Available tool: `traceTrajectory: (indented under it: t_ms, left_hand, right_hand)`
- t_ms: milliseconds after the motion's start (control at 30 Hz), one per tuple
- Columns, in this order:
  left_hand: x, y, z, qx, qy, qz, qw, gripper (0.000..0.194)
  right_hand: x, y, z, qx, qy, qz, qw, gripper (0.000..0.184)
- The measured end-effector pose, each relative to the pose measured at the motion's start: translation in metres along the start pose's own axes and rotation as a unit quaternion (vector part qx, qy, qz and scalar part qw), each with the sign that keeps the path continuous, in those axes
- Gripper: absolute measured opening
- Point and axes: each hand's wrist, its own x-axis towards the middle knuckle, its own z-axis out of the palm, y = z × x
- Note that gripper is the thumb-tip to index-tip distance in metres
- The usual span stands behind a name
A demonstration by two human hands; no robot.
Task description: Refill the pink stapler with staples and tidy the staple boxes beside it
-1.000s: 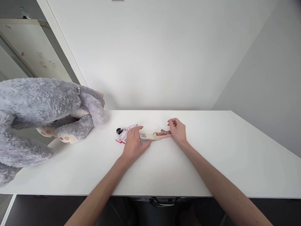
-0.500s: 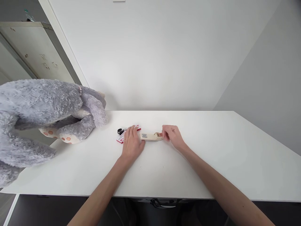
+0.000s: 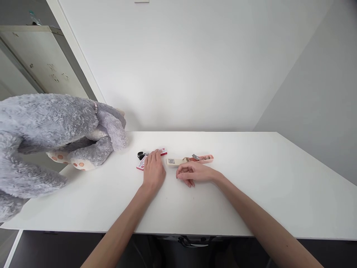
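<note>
My left hand [image 3: 154,172] lies over red-and-white boxes [image 3: 141,165], its fingers stretched out on top and covering much of them. A small black object with a rounded end [image 3: 141,155] sits just beyond those fingers, partly hidden. My right hand [image 3: 194,173] is loosely curled with the fingers apart and nothing visible in them. It is at the near side of a slim beige case [image 3: 174,162] with a square printed code. From the case's right end stretches a pink tray [image 3: 208,159] with small items in it, including a silvery metal piece [image 3: 196,157] lying aslant.
A large grey plush toy [image 3: 55,119] leans over the left end of the white table [image 3: 245,186]. Behind the table rises a white wall [image 3: 181,67]. A worn cabinet [image 3: 41,56] stands at the far left.
My right hand has come off the case's right end and moved left and nearer to me, revealing the pink tray. My left hand, the boxes and the black object have shifted slightly left.
</note>
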Motion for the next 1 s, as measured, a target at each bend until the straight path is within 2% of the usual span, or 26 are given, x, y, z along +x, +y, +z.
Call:
traceTrajectory:
  t_ms: [200,500,733,1000]
  left_hand:
    - [-0.0007,-0.0036,0.0046,0.016,-0.016,-0.013,1.000,0.058]
    - [0.0022,0.0008,-0.0018,0.018,0.005,0.001,1.000,0.035]
    - [0.0004,-0.0034,0.0035,0.036,-0.013,0.007,0.999,0.037]
    - [0.0013,-0.0026,0.0036,-0.002,0.024,0.011,1.000,0.029]
  right_hand:
    - [0.0009,-0.0004,-0.0009,0.019,-0.007,-0.017,1.000,0.032]
    - [0.0039,0.0003,-0.0006,0.043,-0.010,-0.023,0.999,0.034]
    - [0.0039,0.0007,-0.0018,0.036,-0.022,-0.014,0.999,0.030]
    - [0.0038,0.0003,-0.0020,0.026,-0.028,-0.007,0.999,0.028]
